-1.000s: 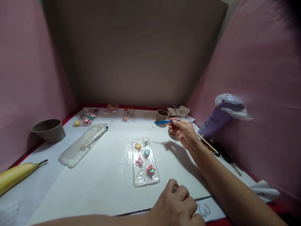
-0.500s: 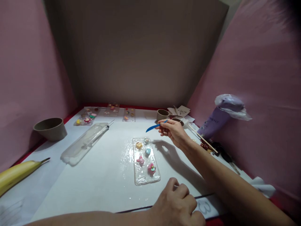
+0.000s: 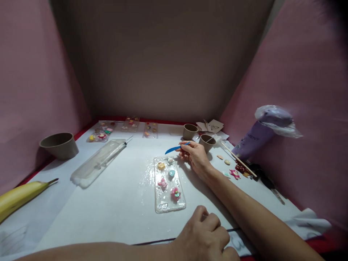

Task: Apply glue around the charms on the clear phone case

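A clear phone case lies flat in the middle of the white paper, dotted with several small coloured charms. My right hand sits just right of the case's far end, fingers closed on a thin blue tool whose tip points left above the case's top edge. My left hand rests near the front edge, curled into a loose fist; nothing shows in it.
Two small paper cups stand behind my right hand. A purple tube, a wooden stick and loose charms lie at the right. A paper bowl, a packaged syringe and a banana lie at the left. Pink walls close both sides.
My right hand moved left and down with the blue tool, from near the paper cups to the far end of the phone case. My left fist stayed put.
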`<control>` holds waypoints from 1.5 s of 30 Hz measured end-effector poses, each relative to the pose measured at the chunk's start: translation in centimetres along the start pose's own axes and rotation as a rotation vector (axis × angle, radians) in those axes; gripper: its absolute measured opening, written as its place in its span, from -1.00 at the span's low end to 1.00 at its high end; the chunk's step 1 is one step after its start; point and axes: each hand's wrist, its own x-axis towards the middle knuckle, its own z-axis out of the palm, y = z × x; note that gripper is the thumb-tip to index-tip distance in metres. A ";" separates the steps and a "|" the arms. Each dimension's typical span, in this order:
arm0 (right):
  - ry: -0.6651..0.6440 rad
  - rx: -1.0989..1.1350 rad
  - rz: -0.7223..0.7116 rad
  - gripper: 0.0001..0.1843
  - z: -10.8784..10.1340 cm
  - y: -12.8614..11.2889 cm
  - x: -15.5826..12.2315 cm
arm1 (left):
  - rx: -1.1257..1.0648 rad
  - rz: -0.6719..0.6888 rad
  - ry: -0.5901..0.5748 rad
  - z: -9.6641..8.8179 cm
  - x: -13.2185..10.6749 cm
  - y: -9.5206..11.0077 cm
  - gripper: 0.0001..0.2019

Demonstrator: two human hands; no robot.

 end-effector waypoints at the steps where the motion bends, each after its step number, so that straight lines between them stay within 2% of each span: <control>1: 0.002 -0.005 -0.013 -0.77 0.1 0.0 0.0 | -0.003 -0.004 -0.001 0.0 0.0 0.0 -0.67; 7: 0.015 -0.055 -0.061 -0.73 0.3 0.0 -0.1 | 0.001 0.011 -0.064 -0.1 0.0 0.1 -0.65; 12: 0.033 -0.092 -0.057 -0.70 0.3 0.1 0.1 | -0.019 -0.011 -0.013 0.0 0.0 0.0 -0.66; 16: 0.030 -0.102 -0.055 -0.70 0.3 0.1 0.2 | -0.014 -0.019 -0.028 -0.1 0.1 0.1 -0.66; 20: 0.026 -0.108 -0.056 -0.70 0.3 0.2 0.2 | -0.022 -0.026 0.039 -0.1 0.2 0.1 -0.66; 25: 0.029 -0.113 -0.048 -0.69 0.3 0.2 0.2 | -0.011 -0.017 0.004 -0.2 0.2 0.1 -0.65; 37: 0.024 -0.131 -0.028 -0.69 0.4 0.2 0.1 | -0.024 -0.028 0.062 -0.2 0.4 0.1 -0.67; 45: 0.041 -0.135 -0.028 -0.71 0.3 0.3 0.4 | -0.013 -0.013 -0.005 -0.4 0.3 0.1 -0.65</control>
